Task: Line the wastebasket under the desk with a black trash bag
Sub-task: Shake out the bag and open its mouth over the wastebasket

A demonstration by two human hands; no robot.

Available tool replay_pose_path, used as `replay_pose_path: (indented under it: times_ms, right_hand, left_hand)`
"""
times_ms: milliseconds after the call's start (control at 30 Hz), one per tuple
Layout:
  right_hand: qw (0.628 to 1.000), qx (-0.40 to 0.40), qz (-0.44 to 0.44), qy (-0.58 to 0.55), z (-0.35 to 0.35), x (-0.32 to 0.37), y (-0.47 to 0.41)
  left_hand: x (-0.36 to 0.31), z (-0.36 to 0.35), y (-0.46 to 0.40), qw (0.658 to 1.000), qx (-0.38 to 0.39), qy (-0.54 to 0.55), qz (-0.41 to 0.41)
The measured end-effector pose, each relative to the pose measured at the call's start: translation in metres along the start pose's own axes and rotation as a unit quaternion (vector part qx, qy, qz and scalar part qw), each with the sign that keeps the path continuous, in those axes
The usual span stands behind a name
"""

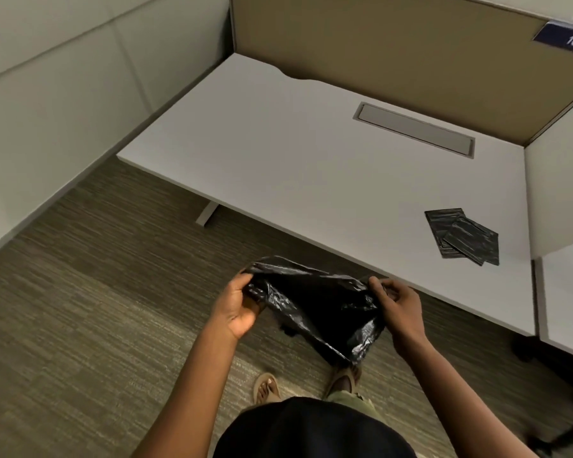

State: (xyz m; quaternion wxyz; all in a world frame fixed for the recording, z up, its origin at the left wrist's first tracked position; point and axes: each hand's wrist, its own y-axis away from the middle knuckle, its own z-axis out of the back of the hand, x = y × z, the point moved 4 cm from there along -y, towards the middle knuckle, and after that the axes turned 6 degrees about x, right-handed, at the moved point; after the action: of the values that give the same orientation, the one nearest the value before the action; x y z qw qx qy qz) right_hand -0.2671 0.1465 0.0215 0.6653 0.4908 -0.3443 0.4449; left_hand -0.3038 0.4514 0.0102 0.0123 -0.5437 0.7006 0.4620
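Both hands hold a black trash bag in front of the desk.

Head view: the left hand (237,304) grips one side of the trash bag (315,305), fingers curled over its edge. The right hand (399,307) pinches the opposite side between thumb and fingertips. The bag is partly spread between the hands and hangs down above the carpet (96,309), just off the near edge of the white desk (295,160). Two folded black bags (462,238) lie overlapping on the desk near its right end, well apart from the hands. A grey slot cover (414,128) sits flush in the desk top near the tan partition (394,44). No wastebasket can be identified.
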Motion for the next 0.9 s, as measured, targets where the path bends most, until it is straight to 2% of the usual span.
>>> replay_pose_path:
  times_ms: [100,200,300,367,433,500,567,633,667,733,767,833,900]
  right_hand:
    - [0.996,0.004,-0.09,0.008,0.012,-0.029,0.0]
    - [0.99,0.02,-0.106,0.095,0.02,-0.04,0.006]
    - [0.954,0.047,-0.002,0.296,0.016,-0.02,0.011]
    - [0.93,0.1,0.114,0.335,-0.001,0.007,0.015]
    - [0.891,0.189,0.191,0.366,-0.03,0.03,0.02]
    - [0.849,0.228,0.216,0.424,-0.054,0.037,0.016]
    - [0.833,0.208,0.208,0.468,-0.064,0.036,0.006]
    - [0.844,0.177,0.19,0.469,-0.061,0.035,-0.004]
    - [0.855,0.166,0.184,0.456,-0.056,0.036,-0.009]
    - [0.888,0.175,0.171,0.39,-0.047,0.043,-0.016]
    - [0.898,0.201,0.161,0.356,-0.045,0.047,-0.018]
    - [0.896,0.265,0.158,0.319,-0.046,0.059,-0.017]
    - [0.891,0.289,0.165,0.308,-0.05,0.066,-0.016]
  left_hand:
    - [0.004,0.009,-0.004,0.997,-0.033,0.061,0.037]
    - [0.006,0.006,-0.003,0.997,-0.037,0.048,0.045]
    - [0.014,-0.007,-0.004,0.997,-0.018,-0.012,0.068]
    - [0.023,-0.02,-0.005,0.993,0.009,-0.059,0.098]
    - [0.029,-0.034,-0.007,0.988,0.037,-0.11,0.099]
    - [0.029,-0.043,-0.009,0.979,0.06,-0.185,0.06]
    - [0.021,-0.044,-0.01,0.956,0.064,-0.288,-0.002]
    - [0.006,-0.035,-0.012,0.897,0.054,-0.431,-0.077]
    - [-0.003,-0.029,-0.012,0.845,0.042,-0.521,-0.108]
    - [-0.016,-0.014,-0.013,0.72,0.007,-0.677,-0.152]
    - [-0.018,-0.007,-0.014,0.676,-0.011,-0.719,-0.161]
    - [-0.02,0.006,-0.016,0.63,-0.032,-0.755,-0.18]
    - [-0.017,0.015,-0.018,0.585,-0.046,-0.784,-0.202]
